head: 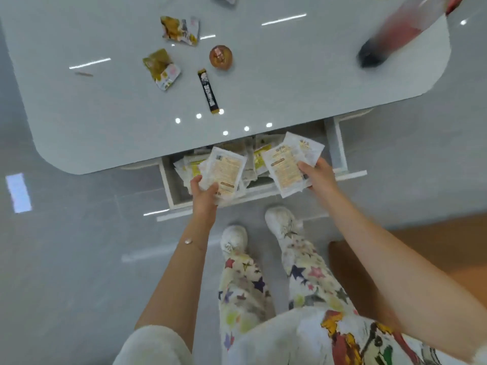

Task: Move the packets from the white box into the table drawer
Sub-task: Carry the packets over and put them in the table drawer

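Head view: packets [227,172] in left hand [204,192], right hand [317,176], above drawer [166,181]; wrappers [179,30], maybe bottle [395,38]

White-and-tan packets [227,172]; star-patterned trousers [311,272]

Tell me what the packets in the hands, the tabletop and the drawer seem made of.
Packets: thin flexible film, probably plastic or coated paper, whitish, slightly shiny; edges bend and crinkle. Tabletop: hard, high-gloss pale grey, perhaps glass or lacquer; it mirrors ceiling lights sharply. Drawer: flat white boards, matt, likely painted or laminated wood.
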`<control>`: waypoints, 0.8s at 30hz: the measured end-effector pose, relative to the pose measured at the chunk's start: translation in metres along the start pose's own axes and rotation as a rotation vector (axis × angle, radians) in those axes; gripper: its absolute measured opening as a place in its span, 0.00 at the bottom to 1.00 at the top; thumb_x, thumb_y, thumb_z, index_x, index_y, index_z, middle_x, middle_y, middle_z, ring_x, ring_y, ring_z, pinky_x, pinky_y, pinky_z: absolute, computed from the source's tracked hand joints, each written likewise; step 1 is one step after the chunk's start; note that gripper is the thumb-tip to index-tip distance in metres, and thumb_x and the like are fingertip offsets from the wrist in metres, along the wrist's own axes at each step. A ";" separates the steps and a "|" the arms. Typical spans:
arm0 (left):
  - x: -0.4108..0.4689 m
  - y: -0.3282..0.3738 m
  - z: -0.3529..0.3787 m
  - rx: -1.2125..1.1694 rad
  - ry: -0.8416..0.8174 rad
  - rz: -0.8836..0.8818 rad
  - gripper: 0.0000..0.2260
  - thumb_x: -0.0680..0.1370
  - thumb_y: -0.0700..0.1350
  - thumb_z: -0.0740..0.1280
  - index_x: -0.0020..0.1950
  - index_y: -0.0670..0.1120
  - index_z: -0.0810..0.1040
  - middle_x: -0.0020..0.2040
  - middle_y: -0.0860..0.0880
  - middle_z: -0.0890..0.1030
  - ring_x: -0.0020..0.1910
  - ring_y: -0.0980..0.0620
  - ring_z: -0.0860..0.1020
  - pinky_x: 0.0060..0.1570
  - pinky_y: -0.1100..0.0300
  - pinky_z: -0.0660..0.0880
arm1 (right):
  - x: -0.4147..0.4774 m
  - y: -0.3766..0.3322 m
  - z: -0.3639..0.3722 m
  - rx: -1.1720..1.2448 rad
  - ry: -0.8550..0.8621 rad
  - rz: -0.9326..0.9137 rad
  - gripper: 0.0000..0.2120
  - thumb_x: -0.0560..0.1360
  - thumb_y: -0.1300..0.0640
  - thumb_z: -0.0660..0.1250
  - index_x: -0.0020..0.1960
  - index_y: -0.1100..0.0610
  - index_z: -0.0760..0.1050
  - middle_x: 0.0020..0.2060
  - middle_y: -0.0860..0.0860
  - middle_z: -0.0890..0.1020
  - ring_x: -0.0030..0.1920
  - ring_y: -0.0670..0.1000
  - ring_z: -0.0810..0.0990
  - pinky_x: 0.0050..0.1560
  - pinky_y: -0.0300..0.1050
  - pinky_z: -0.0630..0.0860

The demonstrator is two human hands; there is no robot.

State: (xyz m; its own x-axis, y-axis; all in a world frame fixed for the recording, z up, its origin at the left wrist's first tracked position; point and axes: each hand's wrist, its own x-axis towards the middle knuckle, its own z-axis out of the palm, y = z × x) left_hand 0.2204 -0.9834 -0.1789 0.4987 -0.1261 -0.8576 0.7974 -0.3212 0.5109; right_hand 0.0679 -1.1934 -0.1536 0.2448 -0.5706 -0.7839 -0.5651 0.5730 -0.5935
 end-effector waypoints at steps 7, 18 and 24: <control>0.109 -0.042 0.043 0.240 0.051 0.138 0.15 0.77 0.35 0.63 0.60 0.49 0.67 0.56 0.46 0.73 0.54 0.43 0.76 0.49 0.51 0.78 | 0.131 0.048 0.031 -0.115 -0.081 0.106 0.15 0.79 0.64 0.63 0.65 0.57 0.72 0.55 0.53 0.80 0.54 0.55 0.80 0.53 0.53 0.78; 0.102 -0.051 0.038 0.269 0.188 0.238 0.21 0.78 0.37 0.64 0.71 0.48 0.68 0.68 0.48 0.72 0.63 0.52 0.73 0.58 0.59 0.74 | 0.139 0.056 0.040 -0.486 -0.056 0.089 0.21 0.75 0.64 0.68 0.67 0.58 0.70 0.61 0.54 0.78 0.58 0.52 0.78 0.54 0.46 0.77; 0.029 0.002 0.004 0.537 0.211 0.480 0.21 0.80 0.48 0.64 0.72 0.49 0.68 0.69 0.49 0.72 0.68 0.50 0.69 0.69 0.49 0.67 | 0.055 -0.006 0.043 -0.855 -0.130 -0.253 0.34 0.72 0.47 0.70 0.73 0.53 0.62 0.69 0.54 0.68 0.69 0.55 0.67 0.69 0.53 0.66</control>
State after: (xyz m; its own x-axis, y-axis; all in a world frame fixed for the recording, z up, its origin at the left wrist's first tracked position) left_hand 0.2353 -0.9913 -0.2026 0.8478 -0.2025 -0.4902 0.2271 -0.6966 0.6805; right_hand 0.1188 -1.2028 -0.2015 0.4998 -0.5192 -0.6933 -0.8624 -0.2241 -0.4538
